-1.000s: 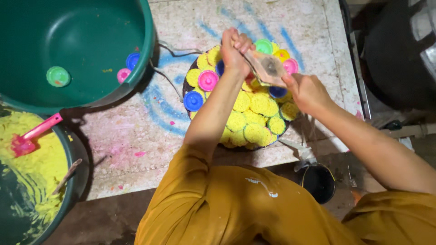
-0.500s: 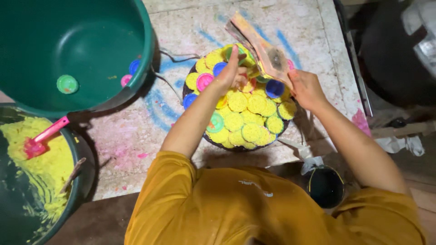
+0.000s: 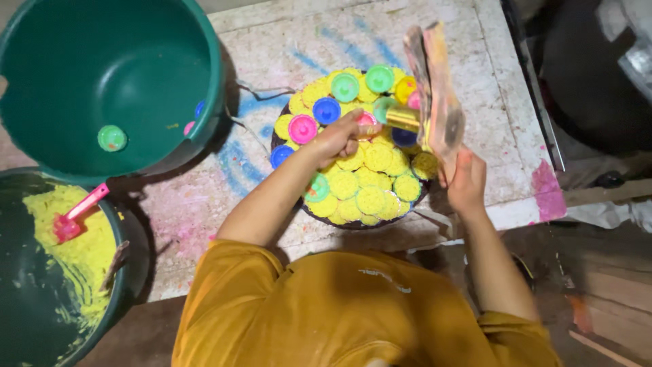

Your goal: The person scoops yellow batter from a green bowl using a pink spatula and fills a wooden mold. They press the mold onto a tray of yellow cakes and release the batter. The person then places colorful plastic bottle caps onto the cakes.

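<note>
Left hand point(image 3: 337, 139) pinches a small pink mould point(image 3: 367, 119), hiding part of the round tray point(image 3: 353, 221) (near table edge); right hand point(image 3: 465, 180) grips a blurred wooden paddle point(image 3: 435, 95).

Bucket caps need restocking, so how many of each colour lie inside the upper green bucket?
Green cap: 1
Blue cap: 1
Pink cap: 1
Total: 3
</note>
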